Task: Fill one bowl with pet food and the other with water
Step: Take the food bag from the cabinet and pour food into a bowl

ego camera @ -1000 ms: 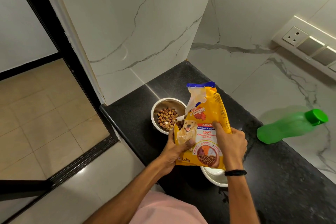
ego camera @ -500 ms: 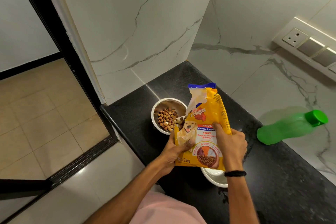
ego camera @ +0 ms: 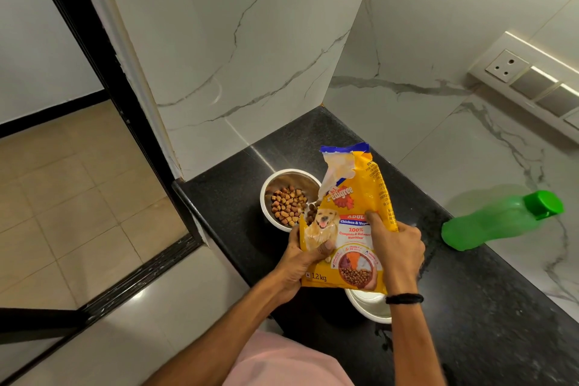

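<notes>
A yellow pet food bag (ego camera: 351,216) is held above the black counter (ego camera: 470,307), its torn top open toward the left. My left hand (ego camera: 302,257) grips its lower left edge. My right hand (ego camera: 396,249) grips its right side. Behind the bag's left side stands a steel bowl (ego camera: 282,178) holding brown kibble (ego camera: 288,205). Kibble shows at the bag's torn opening over the bowl's right rim. A second white-rimmed bowl (ego camera: 369,307) sits below the bag, mostly hidden; its contents cannot be seen. A green water bottle (ego camera: 498,222) with its cap on lies on the counter to the right.
Marble walls close the counter at the back and right. A socket and switch panel (ego camera: 532,81) is on the right wall. The counter's left edge drops to a tiled floor (ego camera: 62,197) beside a black door frame (ego camera: 94,50).
Hands, bag and bowls stay nearly where they were. More kibble shows at the bag's opening over the bowl.
</notes>
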